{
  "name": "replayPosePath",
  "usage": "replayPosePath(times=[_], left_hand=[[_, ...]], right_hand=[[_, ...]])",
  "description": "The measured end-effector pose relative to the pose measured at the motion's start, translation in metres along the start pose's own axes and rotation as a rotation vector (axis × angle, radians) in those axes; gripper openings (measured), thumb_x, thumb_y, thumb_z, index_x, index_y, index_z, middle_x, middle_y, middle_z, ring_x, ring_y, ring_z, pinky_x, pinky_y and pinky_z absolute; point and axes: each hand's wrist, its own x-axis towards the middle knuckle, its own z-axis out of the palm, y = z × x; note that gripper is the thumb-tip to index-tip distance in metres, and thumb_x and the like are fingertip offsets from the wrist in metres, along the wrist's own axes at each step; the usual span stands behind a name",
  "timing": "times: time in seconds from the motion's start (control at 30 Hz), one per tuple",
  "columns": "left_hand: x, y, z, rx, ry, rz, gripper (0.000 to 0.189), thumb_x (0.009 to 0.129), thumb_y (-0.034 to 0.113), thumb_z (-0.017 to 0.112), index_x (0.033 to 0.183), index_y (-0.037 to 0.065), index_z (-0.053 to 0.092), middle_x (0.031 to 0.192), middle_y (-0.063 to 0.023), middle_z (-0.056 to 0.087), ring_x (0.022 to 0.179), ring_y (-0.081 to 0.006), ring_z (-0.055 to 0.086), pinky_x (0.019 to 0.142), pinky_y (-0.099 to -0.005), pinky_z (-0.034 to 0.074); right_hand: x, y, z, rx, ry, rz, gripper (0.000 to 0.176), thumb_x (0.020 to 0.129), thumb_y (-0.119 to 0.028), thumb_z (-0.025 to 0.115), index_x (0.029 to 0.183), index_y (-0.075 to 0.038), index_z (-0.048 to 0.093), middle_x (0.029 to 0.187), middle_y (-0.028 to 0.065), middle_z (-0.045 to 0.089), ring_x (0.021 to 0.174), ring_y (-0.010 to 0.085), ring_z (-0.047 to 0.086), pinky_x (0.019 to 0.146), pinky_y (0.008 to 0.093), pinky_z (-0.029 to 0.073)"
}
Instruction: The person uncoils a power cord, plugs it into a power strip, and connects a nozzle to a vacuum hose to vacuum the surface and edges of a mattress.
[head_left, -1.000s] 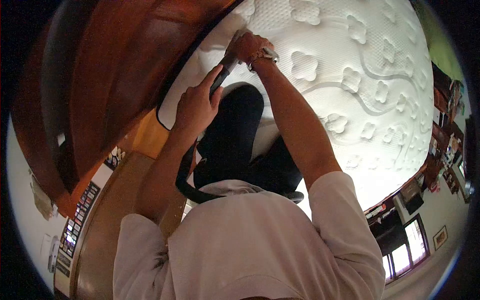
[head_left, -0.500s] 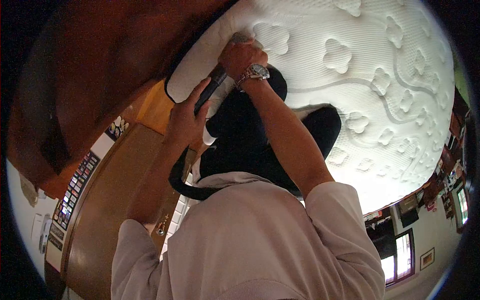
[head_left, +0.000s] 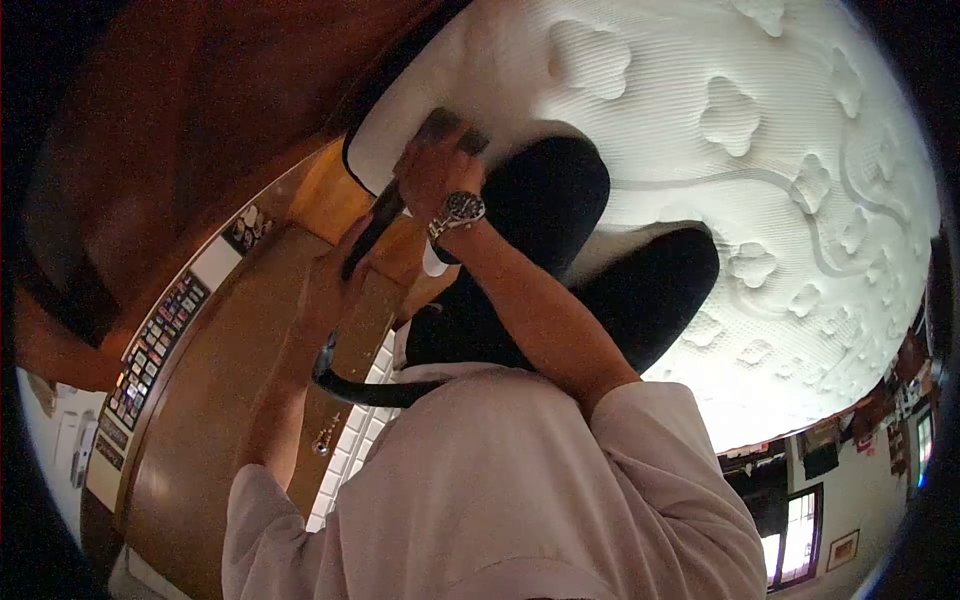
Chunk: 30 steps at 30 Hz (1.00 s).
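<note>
A dark vacuum cleaner wand [head_left: 373, 232] runs slantwise between my hands, its wide, flat nozzle [head_left: 470, 138] close over the white quilted mattress [head_left: 670, 80] near its dark-piped edge. My right hand [head_left: 438, 180], wearing a metal watch [head_left: 463, 208], is wrapped round the wand just behind the nozzle. Lower down, my left hand [head_left: 335, 280] grips the wand's rear part. A black hose [head_left: 375, 393] curves from below that hand toward my waist. My knees in black trousers [head_left: 545, 200] press into the mattress beside the nozzle.
Dark reddish-brown wood [head_left: 190, 130] fills the upper left beside the mattress edge. Left of me stands a brown wooden panel [head_left: 230, 370], with a strip of small pictures [head_left: 160, 345] beyond it. A window [head_left: 800, 530] and a framed picture [head_left: 843, 550] show at lower right.
Both hands have drawn the wand and nozzle back toward me and to the left, closer to the mattress edge. The view has shifted slightly too.
</note>
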Motion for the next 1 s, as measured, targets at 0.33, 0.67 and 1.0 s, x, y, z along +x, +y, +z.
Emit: replayPosePath(times=[0.33, 0.67, 1.0], left_hand=[[-0.062, -0.024, -0.003, 0.025, -0.032, -0.14, 0.051, 0.098, 0.009, 0.061, 0.148, 0.006, 0.051, 0.133, -0.0262, 0.064, 0.122, -0.0423, 0.065, 0.096, -0.0449, 0.055], [-0.094, 0.013, -0.039, 0.283, -0.089, -0.309, 0.054, 0.097, 0.014, 0.065, 0.149, 0.015, 0.052, 0.122, -0.0224, 0.07, 0.112, -0.0402, 0.068, 0.087, -0.0486, 0.059], [-0.017, 0.133, -0.1, 0.434, 0.013, -0.052, 0.053, 0.1, 0.016, 0.063, 0.151, 0.021, 0.05, 0.133, -0.0214, 0.066, 0.115, -0.0406, 0.068, 0.094, -0.0468, 0.057]], right_hand=[[-0.006, -0.004, 0.101, 0.082, -0.208, -0.004, 0.079, 0.103, -0.045, 0.047, 0.149, 0.017, 0.034, 0.085, 0.0146, 0.074, 0.077, 0.0243, 0.073, 0.078, 0.0478, 0.059], [-0.014, -0.027, 0.106, 0.04, -0.532, -0.284, 0.083, 0.103, -0.05, 0.048, 0.148, 0.019, 0.034, 0.1, 0.026, 0.069, 0.079, 0.0315, 0.074, 0.074, 0.0476, 0.059], [-0.045, -0.005, -0.093, -0.123, -0.252, -0.564, 0.088, 0.104, -0.055, 0.048, 0.146, 0.02, 0.035, 0.115, 0.0374, 0.065, 0.082, 0.0387, 0.074, 0.069, 0.0474, 0.06]])
